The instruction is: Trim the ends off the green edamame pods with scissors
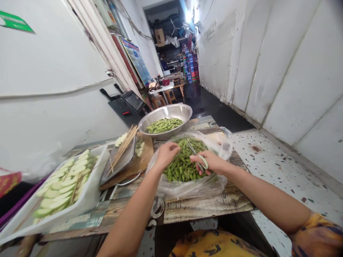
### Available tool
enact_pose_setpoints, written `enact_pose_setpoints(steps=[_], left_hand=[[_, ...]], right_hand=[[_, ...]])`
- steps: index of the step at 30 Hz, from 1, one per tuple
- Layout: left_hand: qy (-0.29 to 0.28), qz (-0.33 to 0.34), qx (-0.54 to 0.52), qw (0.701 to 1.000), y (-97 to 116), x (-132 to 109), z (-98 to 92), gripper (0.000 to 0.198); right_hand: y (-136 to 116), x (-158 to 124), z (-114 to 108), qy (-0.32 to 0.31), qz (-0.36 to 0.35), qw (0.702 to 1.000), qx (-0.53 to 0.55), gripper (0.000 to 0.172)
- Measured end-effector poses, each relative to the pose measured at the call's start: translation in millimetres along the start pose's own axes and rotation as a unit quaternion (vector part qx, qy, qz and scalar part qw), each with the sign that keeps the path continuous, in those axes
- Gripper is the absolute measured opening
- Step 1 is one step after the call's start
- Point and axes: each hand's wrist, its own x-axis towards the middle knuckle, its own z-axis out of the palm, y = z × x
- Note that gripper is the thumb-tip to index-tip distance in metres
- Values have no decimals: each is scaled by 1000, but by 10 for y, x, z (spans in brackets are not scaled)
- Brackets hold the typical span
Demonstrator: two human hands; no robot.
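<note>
My right hand [207, 162] grips a pair of scissors [203, 161] with pale green handles, the blades pointing up and away over the pods. My left hand [168, 153] is bent with its fingertips pinched together at the left side of the heap; whatever they hold is too small to make out. Beneath both hands lie green edamame pods [180, 170] in an opened clear plastic bag [187, 189]. Just behind the bag stands a wide steel bowl [184, 112], with more edamame pods [164, 125] at its bottom.
On the left, a white tray [99, 169] holds skewered pale green slices [60, 189]. Between tray and bag, a metal tray [128, 155] with wooden skewers [123, 148] rests on a cutting board [146, 162]. All stand on a wood-patterned table [198, 210]. A white wall [289, 71] runs along the right.
</note>
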Motion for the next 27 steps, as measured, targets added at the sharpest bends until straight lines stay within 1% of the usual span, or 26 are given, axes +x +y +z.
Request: enact_pose_setpoints(steps=[2,4,7,12,16,19,21,24,27], left_hand=[[-8,-27,-80,996,108,-119,-1,26],[-25,-40,-112,993,186,-223,9,29],[-39,-39,-113,992,255,-321,15,28],[-67,-34,-101,992,375,-397,-26,24],[-84,-53,-119,988,459,-445,-46,21],[-102,-78,-149,980,461,-467,-41,21],[-108,-92,-160,977,440,-469,-39,21],[-113,-120,-173,971,397,-455,-51,20],[-124,-158,-214,956,359,-433,-78,20]], right_hand=[[2,-13,6,-14,4,1000,10,42],[17,-13,6,-32,2,999,10,44],[42,-5,3,-44,-11,999,-4,45],[41,-23,16,-55,-17,998,-39,48],[47,-44,45,-62,-16,998,-30,50],[58,-49,67,-75,-15,997,-12,49],[56,-52,80,-73,-14,997,-14,48],[40,-63,96,-50,-18,998,-33,44],[27,-69,99,-27,-21,999,-35,42]])
